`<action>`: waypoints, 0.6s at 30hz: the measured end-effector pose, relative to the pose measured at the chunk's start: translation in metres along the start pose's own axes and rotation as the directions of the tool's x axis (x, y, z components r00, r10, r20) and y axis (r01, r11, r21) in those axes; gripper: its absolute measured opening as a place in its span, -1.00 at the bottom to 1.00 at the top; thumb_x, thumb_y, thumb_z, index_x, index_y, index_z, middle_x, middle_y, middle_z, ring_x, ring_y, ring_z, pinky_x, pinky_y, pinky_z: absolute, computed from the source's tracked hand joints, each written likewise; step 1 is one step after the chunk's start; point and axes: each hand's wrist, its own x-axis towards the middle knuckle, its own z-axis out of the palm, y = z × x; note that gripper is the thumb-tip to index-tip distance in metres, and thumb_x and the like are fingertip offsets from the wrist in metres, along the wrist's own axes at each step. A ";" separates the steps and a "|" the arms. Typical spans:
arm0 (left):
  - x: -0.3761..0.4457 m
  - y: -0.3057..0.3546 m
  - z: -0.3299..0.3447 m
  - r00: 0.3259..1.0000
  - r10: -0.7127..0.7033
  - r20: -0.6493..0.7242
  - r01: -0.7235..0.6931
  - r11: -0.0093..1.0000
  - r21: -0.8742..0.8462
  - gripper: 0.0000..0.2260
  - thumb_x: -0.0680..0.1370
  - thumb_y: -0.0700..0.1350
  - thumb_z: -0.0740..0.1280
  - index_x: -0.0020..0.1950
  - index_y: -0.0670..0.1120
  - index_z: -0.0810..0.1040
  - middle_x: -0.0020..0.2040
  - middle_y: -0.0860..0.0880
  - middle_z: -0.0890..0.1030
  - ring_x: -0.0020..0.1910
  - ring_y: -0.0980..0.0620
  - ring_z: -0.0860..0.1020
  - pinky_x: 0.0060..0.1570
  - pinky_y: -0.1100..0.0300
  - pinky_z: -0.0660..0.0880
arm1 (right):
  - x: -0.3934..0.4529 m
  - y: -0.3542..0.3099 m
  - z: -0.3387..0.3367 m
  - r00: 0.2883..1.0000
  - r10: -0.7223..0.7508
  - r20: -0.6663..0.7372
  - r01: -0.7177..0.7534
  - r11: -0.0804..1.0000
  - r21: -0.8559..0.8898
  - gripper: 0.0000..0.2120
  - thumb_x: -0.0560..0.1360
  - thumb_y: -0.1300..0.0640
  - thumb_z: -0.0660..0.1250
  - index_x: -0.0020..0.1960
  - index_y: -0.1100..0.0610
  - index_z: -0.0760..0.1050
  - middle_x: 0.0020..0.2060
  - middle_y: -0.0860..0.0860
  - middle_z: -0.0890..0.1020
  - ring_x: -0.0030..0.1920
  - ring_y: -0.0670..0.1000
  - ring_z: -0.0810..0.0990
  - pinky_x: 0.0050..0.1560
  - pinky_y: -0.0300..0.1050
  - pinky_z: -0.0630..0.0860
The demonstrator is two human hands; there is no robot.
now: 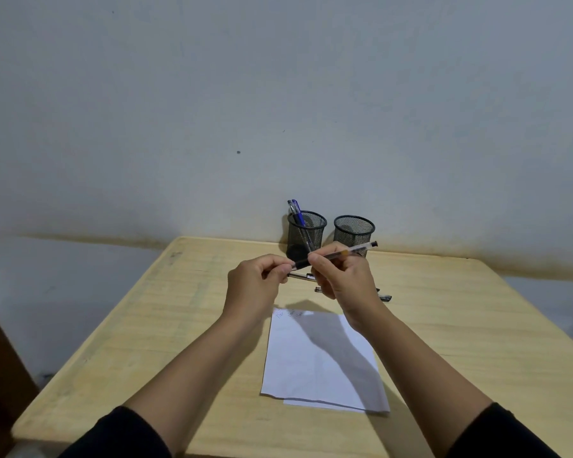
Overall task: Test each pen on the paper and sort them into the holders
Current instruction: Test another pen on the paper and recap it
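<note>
Paper (321, 358): lies on the counter (146, 325) nearest the person, at 6 o'clock from the hands; a few small scribbles show along its far edge, so some testing looks done.
Left hand (255, 282): raised above the counter, fingers curled, pinching the dark end of the pen between thumb and fingertips.
Right hand (341, 276): just beside the left, at its 3 o'clock, fingers curled round the pen's middle.
Pen in hand (334, 254): held in the air between both hands, clear barrel; long axis runs from 8 o'clock at the left hand up to 2 o'clock, its far end sticking out past the right hand toward the right holder. Which end carries the tip I cannot tell; likely being uncapped for its test.
Loose pens (300, 276): at least two or three lie on the counter under the hands, partly hidden, untested by my guess.
Left holder (306, 234): mesh cup at 12 o'clock by the wall, two pens standing in it, one blue.
Right holder (354, 231): just beside the left one; no pen shows in it.
Progress: early, most sorting remains.
</note>
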 end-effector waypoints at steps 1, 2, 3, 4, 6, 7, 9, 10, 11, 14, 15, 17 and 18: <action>-0.002 -0.001 0.002 1.000 -0.007 -0.017 0.007 1.000 -0.008 -0.87 0.51 -0.12 0.34 -0.18 0.07 0.62 -0.32 0.08 0.62 -0.26 0.18 0.57 -0.33 0.59 0.35 | -0.001 0.002 0.001 1.000 0.002 -0.006 -0.002 1.000 0.015 -0.82 0.50 0.32 0.31 -0.26 0.15 0.47 -0.53 0.02 0.39 -0.57 -0.12 0.31 -0.55 -0.34 0.20; -0.003 -0.002 0.005 0.999 -0.020 -0.027 0.020 1.000 -0.019 -0.87 0.51 -0.14 0.34 -0.18 0.06 0.62 -0.31 0.06 0.63 -0.26 0.16 0.58 -0.34 0.59 0.36 | -0.002 0.004 0.002 1.000 0.004 -0.014 -0.004 1.000 0.017 -0.81 0.50 0.32 0.30 -0.27 0.15 0.47 -0.53 0.02 0.40 -0.57 -0.11 0.31 -0.55 -0.33 0.21; -0.005 -0.004 0.007 0.999 -0.039 -0.037 0.038 0.999 -0.030 -0.87 0.52 -0.14 0.34 -0.18 0.04 0.62 -0.29 0.03 0.64 -0.25 0.14 0.59 -0.34 0.59 0.36 | -0.003 0.007 0.003 1.000 0.005 -0.020 -0.005 1.000 0.006 -0.80 0.50 0.31 0.30 -0.27 0.14 0.46 -0.53 0.03 0.40 -0.57 -0.11 0.31 -0.56 -0.33 0.22; -0.007 -0.007 0.009 0.997 -0.058 -0.044 0.056 0.998 -0.036 -0.88 0.52 -0.15 0.33 -0.17 0.02 0.63 -0.26 0.01 0.64 -0.23 0.11 0.60 -0.35 0.58 0.37 | -0.004 0.010 0.004 1.000 0.005 -0.025 -0.006 1.000 -0.013 -0.81 0.51 0.31 0.30 -0.27 0.14 0.46 -0.52 0.04 0.41 -0.56 -0.11 0.32 -0.56 -0.32 0.23; -0.009 -0.011 0.010 0.996 -0.076 -0.045 0.075 0.997 -0.021 -0.88 0.52 -0.15 0.33 -0.12 -0.03 0.66 -0.23 -0.01 0.65 -0.20 0.07 0.60 -0.35 0.58 0.38 | -0.009 0.018 0.004 0.999 0.006 -0.036 -0.008 0.999 -0.042 -0.83 0.51 0.29 0.30 -0.24 0.15 0.47 -0.50 0.07 0.42 -0.56 -0.12 0.34 -0.55 -0.32 0.25; -0.009 -0.013 0.009 0.997 -0.069 -0.037 0.069 0.998 0.001 -0.88 0.52 -0.16 0.33 -0.12 -0.03 0.66 -0.21 -0.02 0.65 -0.19 0.06 0.60 -0.36 0.59 0.38 | -0.011 0.021 0.002 1.000 0.005 -0.028 -0.007 0.998 -0.059 -0.85 0.51 0.28 0.30 -0.23 0.15 0.48 -0.48 0.09 0.43 -0.55 -0.13 0.35 -0.55 -0.32 0.26; -0.007 -0.014 0.005 0.999 -0.033 0.005 0.033 0.998 0.052 -0.85 0.52 -0.18 0.33 -0.18 0.01 0.63 -0.19 -0.08 0.65 -0.18 0.02 0.59 -0.41 0.59 0.36 | -0.014 0.024 -0.004 0.999 0.023 0.040 -0.018 0.992 -0.122 -0.91 0.51 0.27 0.31 -0.17 0.17 0.52 -0.42 0.11 0.48 -0.49 -0.11 0.42 -0.54 -0.29 0.30; -0.005 -0.012 0.001 0.999 -0.015 0.031 0.013 0.997 0.075 -0.84 0.52 -0.21 0.33 -0.19 0.01 0.63 -0.19 -0.11 0.64 -0.19 0.01 0.57 -0.43 0.57 0.36 | -0.015 0.023 -0.007 0.996 0.049 0.081 -0.038 0.990 -0.135 -0.96 0.50 0.26 0.33 -0.12 0.18 0.55 -0.37 0.10 0.53 -0.42 -0.08 0.48 -0.52 -0.28 0.34; -0.001 -0.011 -0.003 0.999 0.002 0.048 -0.007 0.995 0.099 -0.84 0.52 -0.23 0.32 -0.18 -0.02 0.63 -0.19 -0.11 0.63 -0.21 0.04 0.53 -0.43 0.57 0.36 | -0.015 0.021 -0.010 0.990 0.082 0.113 -0.070 0.991 -0.112 -0.95 0.49 0.25 0.35 -0.06 0.18 0.57 -0.31 0.08 0.57 -0.33 -0.06 0.53 -0.49 -0.27 0.38; 0.017 -0.008 -0.017 0.995 0.089 0.054 -0.100 0.966 0.237 -0.86 0.51 -0.26 0.32 -0.08 -0.10 0.67 -0.22 -0.03 0.61 -0.29 0.22 0.46 -0.31 0.63 0.30 | -0.008 0.007 -0.022 0.967 0.179 0.183 -0.200 0.974 0.107 -0.77 0.41 0.14 0.35 0.02 0.19 0.61 -0.18 0.02 0.63 -0.23 -0.05 0.61 -0.43 -0.28 0.44; 0.024 -0.008 -0.021 0.991 0.116 0.061 -0.129 0.952 0.278 -0.86 0.51 -0.25 0.32 -0.07 -0.11 0.67 -0.21 0.00 0.60 -0.29 0.24 0.44 -0.29 0.64 0.28 | -0.005 0.000 -0.026 0.962 0.188 0.198 -0.216 0.967 0.131 -0.75 0.41 0.13 0.34 0.02 0.22 0.61 -0.17 0.03 0.64 -0.25 -0.04 0.62 -0.42 -0.28 0.45; 0.035 -0.004 -0.025 0.982 0.162 0.096 -0.185 0.927 0.327 -0.86 0.51 -0.24 0.32 -0.06 -0.09 0.67 -0.18 0.01 0.60 -0.26 0.17 0.46 -0.26 0.63 0.26 | 0.002 -0.010 -0.031 0.957 0.204 0.205 -0.206 0.978 -0.011 -0.80 0.48 0.17 0.35 0.04 0.25 0.61 -0.18 0.07 0.62 -0.30 -0.05 0.61 -0.41 -0.28 0.47; 0.041 0.000 -0.024 0.975 0.191 0.116 -0.220 0.914 0.341 -0.87 0.51 -0.23 0.33 -0.06 -0.09 0.67 -0.16 0.00 0.60 -0.21 0.12 0.47 -0.24 0.63 0.26 | 0.006 -0.014 -0.030 0.958 0.206 0.202 -0.181 0.974 -0.133 -0.83 0.50 0.20 0.35 0.05 0.24 0.61 -0.21 0.07 0.60 -0.35 -0.08 0.58 -0.41 -0.28 0.48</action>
